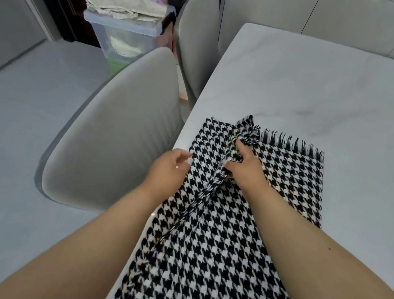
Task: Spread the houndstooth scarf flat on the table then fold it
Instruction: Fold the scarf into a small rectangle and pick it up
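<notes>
Basically mid-fold near the frame's centre, houndstooth scarf [221,227] along the pale surface [321,95], left hand [168,168] pinching the edge, right hand [243,165] clamped on a bunched ridge, probably needing laying over and smoothing next.

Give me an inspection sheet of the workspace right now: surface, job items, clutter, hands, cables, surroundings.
Surface: white marble-look table, bare beyond the cloth.
Job's things: houndstooth scarf lies along the table's left edge, mostly spread; a raised bunched ridge runs up its middle, fringed end at the far side.
Clutter: nothing seen on the table.
Hands: left hand holds the scarf's left edge; right hand has its grip on the bunched ridge.
Cables: nothing seen.
Surroundings: two grey chairs left of the table; clear plastic bin with folded paper on top behind them.
</notes>
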Available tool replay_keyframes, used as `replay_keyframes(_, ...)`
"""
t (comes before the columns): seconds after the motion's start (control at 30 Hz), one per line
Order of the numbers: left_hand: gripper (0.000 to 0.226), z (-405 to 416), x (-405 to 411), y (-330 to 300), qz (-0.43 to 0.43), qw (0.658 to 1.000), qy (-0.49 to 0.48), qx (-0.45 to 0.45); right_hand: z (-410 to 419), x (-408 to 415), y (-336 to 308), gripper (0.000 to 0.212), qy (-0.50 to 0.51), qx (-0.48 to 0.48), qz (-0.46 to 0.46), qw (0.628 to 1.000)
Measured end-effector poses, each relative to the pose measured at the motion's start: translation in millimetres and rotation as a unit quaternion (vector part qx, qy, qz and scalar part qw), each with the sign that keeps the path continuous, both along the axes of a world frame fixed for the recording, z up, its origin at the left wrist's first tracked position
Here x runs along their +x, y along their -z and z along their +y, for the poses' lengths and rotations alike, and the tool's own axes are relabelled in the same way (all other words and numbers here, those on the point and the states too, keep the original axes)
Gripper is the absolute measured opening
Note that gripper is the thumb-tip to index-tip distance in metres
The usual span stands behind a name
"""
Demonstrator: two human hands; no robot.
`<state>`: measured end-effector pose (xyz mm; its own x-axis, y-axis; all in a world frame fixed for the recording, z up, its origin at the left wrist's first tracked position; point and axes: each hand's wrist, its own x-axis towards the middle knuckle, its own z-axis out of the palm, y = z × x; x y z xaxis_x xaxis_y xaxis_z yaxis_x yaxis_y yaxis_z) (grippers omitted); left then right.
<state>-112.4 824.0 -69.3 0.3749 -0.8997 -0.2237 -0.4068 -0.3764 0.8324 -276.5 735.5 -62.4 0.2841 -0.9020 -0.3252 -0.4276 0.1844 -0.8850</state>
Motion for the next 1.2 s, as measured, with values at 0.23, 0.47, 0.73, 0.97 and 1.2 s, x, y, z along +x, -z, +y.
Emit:
replay_keyframes(0.23, 0.033, -117, 3, 32, -0.09, 0.989, 0.009, 0.12, -5, -4, 21, 0.069, 0.005, -0.018, -0.01, 1.0)
replay_keyframes(0.47, 0.045, -143, 5, 48, -0.19, 0.978, 0.05, 0.075, -4, -11, 24, 0.07, 0.002, -0.013, -0.01, 1.0)
replay_keyframes(0.73, 0.039, -128, 15, 58, -0.379, 0.906, 0.187, 0.03, -6, -5, 18, 0.07, -0.009, -0.023, -0.011, 1.0)
replay_keyframes(0.97, 0.038, -58, 24, 21, 0.093, 0.995, -0.039, -0.001, -14, 35, 4, 0.069, -0.063, -0.057, 0.008, 0.996)
replay_keyframes(1.2, 0.037, 59, 7, 16, 0.157, 0.973, 0.016, 0.168, -18, 60, 26, 0.067, -0.1, -0.018, 0.074, 0.992)
